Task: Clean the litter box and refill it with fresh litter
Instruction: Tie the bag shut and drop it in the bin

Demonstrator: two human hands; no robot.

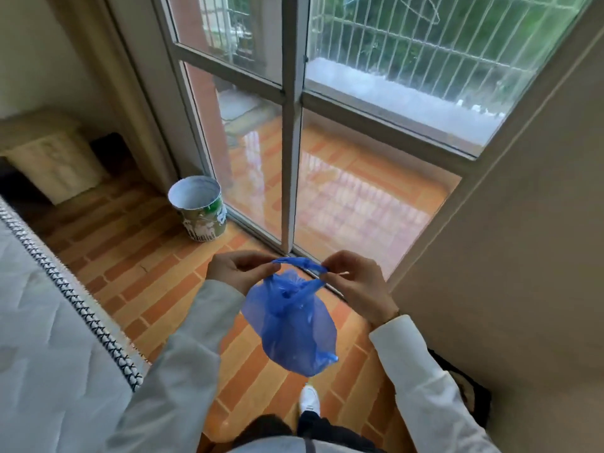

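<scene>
A: Why is the bag (291, 325) held up in the air?

B: Looks like a knot is being tied. The left hand (237, 271) and right hand (354, 279) each pinch a handle loop, stretched between them, so the weight hangs free over the floor (140, 266).

A: And the litter box?

B: Not in view (only a bucket (199, 212) by the window (291, 125))

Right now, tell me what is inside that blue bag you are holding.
The blue bag hangs bulging from its handles, pinched by the left hand and right hand. Its mouth is gathered shut and the plastic is too cloudy, so the contents stay hidden.
</scene>
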